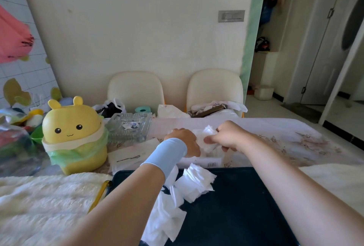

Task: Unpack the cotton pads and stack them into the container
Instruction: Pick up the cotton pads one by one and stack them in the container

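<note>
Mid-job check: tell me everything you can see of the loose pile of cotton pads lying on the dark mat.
The loose pile is made of white, thin, roughly square pads, soft and cotton-like, some of them creased. They lie jumbled and overlapping, not stacked, in a strip down the left part of the dark mat, from its far edge toward the near one. The left forearm crosses over part of the pile; whether it touches the pads is unclear.

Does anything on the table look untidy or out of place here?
Yes. Loose cotton pads lie in crumpled, uneven heaps on the dark mat, not in a neat stack. The right hand pinches another bunch, with the left hand against it.
</note>
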`<state>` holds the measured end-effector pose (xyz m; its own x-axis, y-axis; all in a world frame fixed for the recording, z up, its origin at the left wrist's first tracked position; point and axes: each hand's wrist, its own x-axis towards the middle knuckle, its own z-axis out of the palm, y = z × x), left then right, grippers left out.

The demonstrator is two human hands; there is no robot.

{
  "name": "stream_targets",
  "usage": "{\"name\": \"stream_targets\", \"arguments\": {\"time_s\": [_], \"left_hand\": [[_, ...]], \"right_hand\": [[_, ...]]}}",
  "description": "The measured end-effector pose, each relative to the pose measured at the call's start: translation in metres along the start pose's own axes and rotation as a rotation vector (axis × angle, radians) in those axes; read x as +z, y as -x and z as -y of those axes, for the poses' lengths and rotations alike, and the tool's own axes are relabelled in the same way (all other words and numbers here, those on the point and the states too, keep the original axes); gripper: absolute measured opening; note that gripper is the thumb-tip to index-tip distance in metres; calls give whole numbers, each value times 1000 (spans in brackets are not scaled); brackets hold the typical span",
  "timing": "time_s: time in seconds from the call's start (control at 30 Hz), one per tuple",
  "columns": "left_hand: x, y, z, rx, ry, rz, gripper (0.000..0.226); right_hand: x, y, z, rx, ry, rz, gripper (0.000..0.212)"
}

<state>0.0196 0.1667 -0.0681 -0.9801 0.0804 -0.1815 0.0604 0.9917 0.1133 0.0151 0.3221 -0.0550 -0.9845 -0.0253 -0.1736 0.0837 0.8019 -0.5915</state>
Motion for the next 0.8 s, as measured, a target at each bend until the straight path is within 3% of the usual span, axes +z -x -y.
{"name": "stream_targets", "arguments": {"time_s": [0.17,0.3,0.4,0.47,0.63,0.73,0.8], "left_hand": [[-6,6,5,64,-13,37,43],[-7,9,10,82,16,37,34],[-3,7,17,99,66,20,31],[0,5,21,121,98,19,29],[5,3,30,171,91,7,29],[9,2,36,180,138,-7,36],[11,2,38,183,169,-22,35]], "right_hand": [[14,-6,9,38,256,21,47],[28,-7,18,65,587,-46,29],[32,-9,26,53,698,-81,27],[35,-10,34,101,670,8,18],[28,-9,43,154,453,356,26],[13,-3,32,199,129,315,13],[15,-1,27,203,66,264,7]]}}
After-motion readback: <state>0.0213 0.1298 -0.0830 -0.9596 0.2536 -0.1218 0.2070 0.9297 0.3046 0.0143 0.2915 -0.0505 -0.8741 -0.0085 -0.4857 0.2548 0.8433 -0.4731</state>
